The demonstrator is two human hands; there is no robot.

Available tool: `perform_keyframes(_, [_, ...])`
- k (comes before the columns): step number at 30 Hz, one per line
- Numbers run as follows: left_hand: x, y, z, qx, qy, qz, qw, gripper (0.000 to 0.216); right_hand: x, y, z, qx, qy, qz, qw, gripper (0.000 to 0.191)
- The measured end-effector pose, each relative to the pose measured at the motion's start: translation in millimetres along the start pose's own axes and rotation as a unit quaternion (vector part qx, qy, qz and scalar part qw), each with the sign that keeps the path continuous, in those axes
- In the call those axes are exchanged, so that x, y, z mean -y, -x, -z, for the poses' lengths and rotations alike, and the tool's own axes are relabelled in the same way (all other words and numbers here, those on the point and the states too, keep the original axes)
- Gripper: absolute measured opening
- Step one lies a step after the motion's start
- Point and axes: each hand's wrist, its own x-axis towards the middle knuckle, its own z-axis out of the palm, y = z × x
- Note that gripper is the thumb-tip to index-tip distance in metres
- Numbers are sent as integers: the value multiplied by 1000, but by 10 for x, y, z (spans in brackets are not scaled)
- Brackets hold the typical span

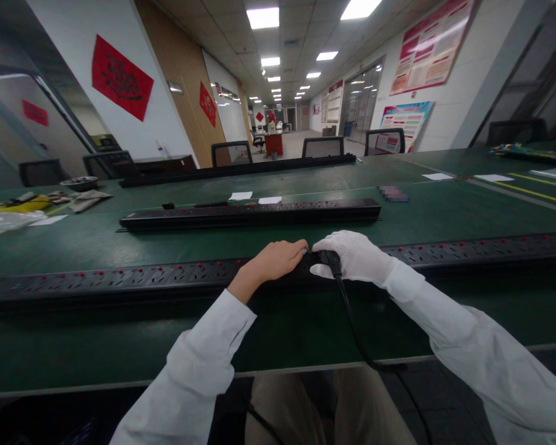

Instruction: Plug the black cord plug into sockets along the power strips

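Note:
A long black power strip [139,278] with a row of sockets and small red parts lies across the green table in front of me. My left hand [275,258], bare, is closed over the strip near its middle; the fingertips are partly hidden behind the hand. Just right of it, my right hand [352,256], in a white dotted glove, is closed around a black power plug [331,262] at the strip's top. From the plug a black cable [352,321] runs down over the table's front edge. Whether the plug's pins are in a socket cannot be seen.
Behind lies a second black power strip [250,213], with another long black bar [241,170] at the table's far side. White paper pieces [241,196] lie between them. A yellow item [30,204] and plastic bag [9,224] are at left. Chairs [231,153] stand beyond the table [97,346].

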Motion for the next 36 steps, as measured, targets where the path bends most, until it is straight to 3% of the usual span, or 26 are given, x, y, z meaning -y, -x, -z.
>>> perform_keyframes(24, [-17,-18,26,-2,-28,5,1000,35,-24,2,-37,-43,11,23,999,36])
perform_keyframes(36, [43,-2,45,-8,7,-12,1000,34,-155,8,17,-32,-17,87,996,33])
